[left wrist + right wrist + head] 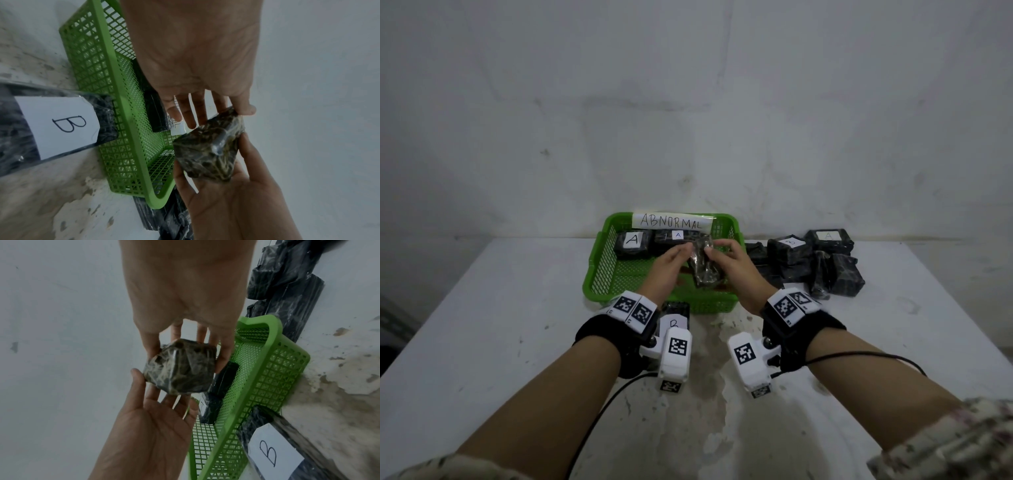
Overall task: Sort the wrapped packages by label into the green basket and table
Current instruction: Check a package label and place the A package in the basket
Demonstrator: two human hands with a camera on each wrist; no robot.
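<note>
Above the green basket (592,284) (115,81) (287,353) a black wrapped package (703,265) (207,154) (180,369) is held between both hands; no label shows on it. My right hand (717,250) (185,353) grips it, thumb on one side and fingers on the other. My left hand (681,253) (216,116) lies against it with straight fingers, its thumb touching one corner. Two packages marked A (631,243) (676,236) lie at the basket's far end. A package marked B (674,317) (61,126) (273,451) lies on the table just in front of the basket.
A paper sign reading ABNORMAL (671,221) stands on the basket's far rim. Several more black packages are piled on the table right of the basket (822,263), one showing A and one B. A pale wall rises right behind the white table (482,325).
</note>
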